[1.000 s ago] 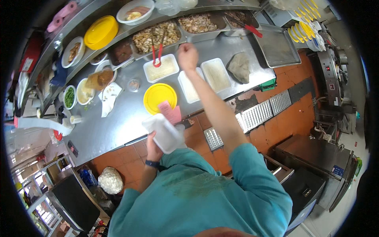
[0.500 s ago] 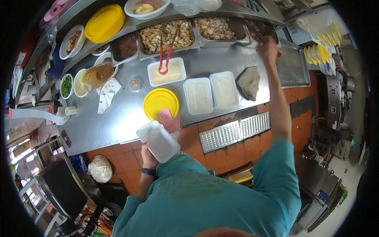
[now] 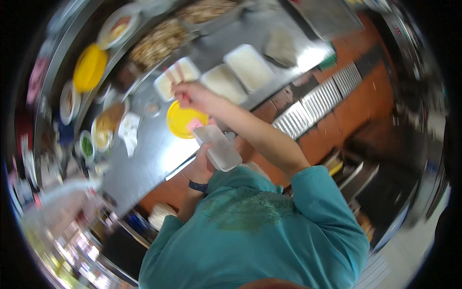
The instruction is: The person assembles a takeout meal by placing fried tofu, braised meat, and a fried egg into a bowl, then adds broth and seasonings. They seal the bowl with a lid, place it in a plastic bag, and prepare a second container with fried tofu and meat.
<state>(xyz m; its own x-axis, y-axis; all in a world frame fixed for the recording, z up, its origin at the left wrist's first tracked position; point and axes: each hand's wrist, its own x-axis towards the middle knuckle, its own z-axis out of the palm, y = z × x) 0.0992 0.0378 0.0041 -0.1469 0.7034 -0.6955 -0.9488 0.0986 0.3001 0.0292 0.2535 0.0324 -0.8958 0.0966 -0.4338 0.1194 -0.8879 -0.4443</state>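
Observation:
My left hand (image 3: 204,161) grips a white plastic container (image 3: 220,150) by its side, in front of my body at the counter's near edge. My right hand (image 3: 191,95) is closed and reaches over the counter, above the far edge of a yellow round lid (image 3: 179,118). Something red shows at its fingers, apparently the handle of tongs, though motion smears it. Just beyond, blurred red tong handles (image 3: 175,73) lie across a white tub (image 3: 191,68) with pale contents. Pink paper slips (image 3: 195,124) rest on the yellow lid. Two more white tubs (image 3: 222,83) (image 3: 248,67) stand to the right.
Metal trays of chopped meat (image 3: 156,44) line the counter's back. At left are a bowl of chopped greens (image 3: 87,146), other bowls and white paper (image 3: 129,132). A greyish cloth (image 3: 280,48) lies at right. Metal grating (image 3: 315,103) crosses the tiled floor.
My right hand has swung left from the far-right meat tray to beside the tongs and yellow lid. My left hand keeps the container. The whole view has turned and blurred.

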